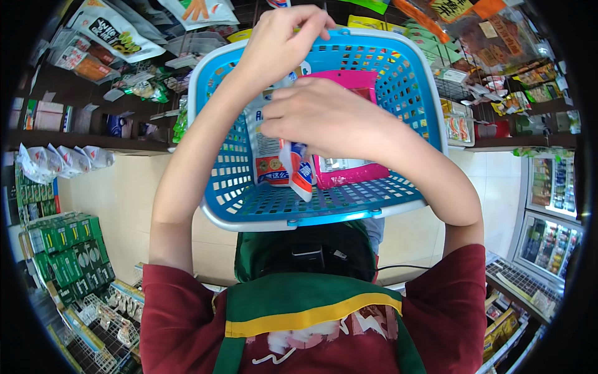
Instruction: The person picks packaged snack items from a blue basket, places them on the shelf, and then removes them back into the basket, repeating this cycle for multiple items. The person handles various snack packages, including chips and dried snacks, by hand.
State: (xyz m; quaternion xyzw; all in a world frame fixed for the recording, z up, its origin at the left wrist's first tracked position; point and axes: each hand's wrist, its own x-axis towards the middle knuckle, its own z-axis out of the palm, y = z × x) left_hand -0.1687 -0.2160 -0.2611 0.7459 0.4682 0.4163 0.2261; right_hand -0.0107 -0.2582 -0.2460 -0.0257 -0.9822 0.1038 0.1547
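Note:
A blue plastic shopping basket (327,217) with a pale grey rim lies before me, tilted so that I look into it. My left hand (287,39) is at its far rim, near a small snack packet on the rack; its fingertips are partly hidden, so a hold cannot be made out. Inside the basket, my right hand (313,117) is closed on a white, red and blue packet (299,170). Beneath and beside it lie a white pouch (266,154) with a red lower part and a pink packet (350,175).
Snack packets (114,32) hang on racks beyond and beside the basket. Green cartons (70,252) are stacked at the left, above wire baskets (107,322). Glass-door coolers (542,243) stand at the right. Pale tiled floor (117,196) shows between the shelves.

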